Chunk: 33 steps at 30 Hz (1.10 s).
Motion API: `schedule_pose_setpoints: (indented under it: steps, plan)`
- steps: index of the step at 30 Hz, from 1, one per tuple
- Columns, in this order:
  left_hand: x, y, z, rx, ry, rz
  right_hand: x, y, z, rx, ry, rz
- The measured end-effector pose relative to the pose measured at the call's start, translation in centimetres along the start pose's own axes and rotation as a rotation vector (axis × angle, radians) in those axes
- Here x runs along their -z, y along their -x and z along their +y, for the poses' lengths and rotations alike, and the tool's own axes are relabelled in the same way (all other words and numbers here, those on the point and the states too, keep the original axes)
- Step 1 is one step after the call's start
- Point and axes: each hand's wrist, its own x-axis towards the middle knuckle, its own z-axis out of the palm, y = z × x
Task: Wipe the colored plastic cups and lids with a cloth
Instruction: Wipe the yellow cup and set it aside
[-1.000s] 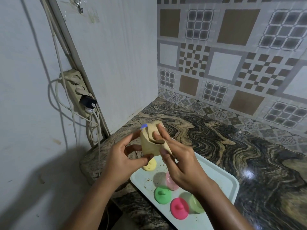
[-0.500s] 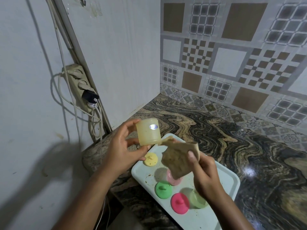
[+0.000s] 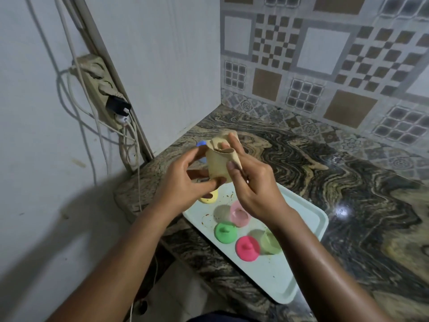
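Observation:
My left hand [image 3: 185, 180] grips a pale yellow plastic cup [image 3: 217, 165] held above the tray's far corner. A beige cloth [image 3: 224, 142] is stuffed into the cup's mouth, and my right hand [image 3: 253, 182] pinches it there, fingers reaching into the cup. On the pale green tray [image 3: 278, 273] lie a yellow lid [image 3: 210, 198], a green lid [image 3: 225, 232], a bright pink lid [image 3: 247, 248], a light pink cup [image 3: 239, 213] and a light green cup [image 3: 270, 242], the last partly hidden by my right wrist.
The tray sits on a swirled marble counter [image 3: 325, 170] near its left front edge. A power strip [image 3: 99, 89] with plugs and hanging cables is on the white wall at left. Patterned tiles [image 3: 325, 66] line the back wall.
Half a second ago my right hand held the cloth apart from the cup, below and to its right. Now the cloth is back inside the cup and both hands are together.

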Motion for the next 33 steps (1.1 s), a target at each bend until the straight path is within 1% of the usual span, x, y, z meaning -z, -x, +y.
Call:
schedule_pose_setpoints:
  steps: [6,9,13,18,21,22,24,26,27,30,33]
  plan:
    - [0.2,0.4,-1.0,-0.014,-0.048,-0.015,0.2,2.2,0.9,0.003,-0.029,-0.009]
    - [-0.4,0.6,-1.5,-0.028,0.001,-0.007,0.6,3.0,1.3,-0.025,-0.027,0.002]
    - [-0.8,0.5,-2.1,0.005,0.119,0.006,0.8,4.7,1.2,-0.018,-0.034,-0.013]
    - [0.1,0.1,-3.1,-0.02,0.127,-0.008,1.3,6.5,1.3,-0.027,-0.061,-0.045]
    - [0.4,0.3,-3.2,-0.017,0.125,0.012,1.4,7.7,1.9,-0.111,-0.114,-0.056]
    - [0.5,0.4,-3.2,-0.013,0.118,0.015,1.5,7.9,1.9,-0.167,-0.181,-0.029]
    - [0.5,0.6,-3.1,-0.019,0.094,0.022,1.9,7.6,1.4,-0.256,-0.296,0.097]
    - [0.4,0.9,-3.2,0.031,0.12,0.03,2.7,6.6,0.5,-0.291,-0.37,0.225]
    - [0.4,1.0,-3.3,0.062,0.137,0.029,3.0,6.0,0.2,-0.299,-0.404,0.261]
    - [0.0,1.4,-3.4,0.099,0.139,0.008,3.0,4.8,-0.2,-0.256,-0.446,0.308]
    - [-0.6,1.7,-3.2,0.101,0.127,-0.028,2.5,3.6,-0.7,-0.192,-0.364,0.279]
